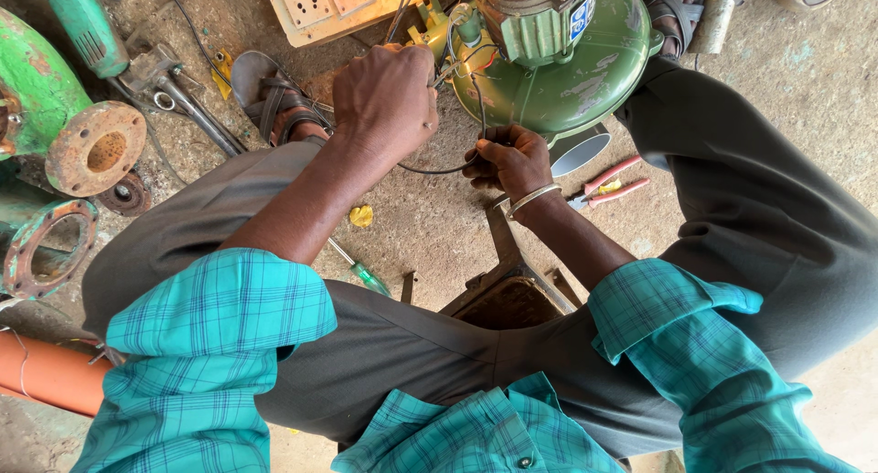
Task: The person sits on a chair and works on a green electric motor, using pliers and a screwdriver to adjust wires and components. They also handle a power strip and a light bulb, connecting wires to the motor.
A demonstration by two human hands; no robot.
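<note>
A: What sits at the far left?

B: A green grinder (82, 25) at the top, a green pump casing (37, 89) with a rusty flange (96, 148) under it, and an orange pipe (46, 372) low down. A spanner (187, 107) lies on the floor (421, 217) just right of the flange.

A: And the person's left hand?

B: The left hand (384, 98) is curled shut, pinching the black wire (477, 107) up beside the motor's yellow terminal. A sandal (270, 93) shows just left of it, and a green-handled screwdriver (361, 270) lies on the floor below the forearm.

A: Where does the wire run?

B: It loops down from the left hand, across the front of the green motor (567, 61), into the right hand.

A: The right hand?

B: The right hand (512, 162) is closed on the wire's lower end, fingers pressed together, a metal bangle (533, 198) at the wrist. It touches the motor's lower edge.

A: Further right?

B: Red-handled pliers (608, 185) on the floor, just beside the grey trouser leg.
</note>
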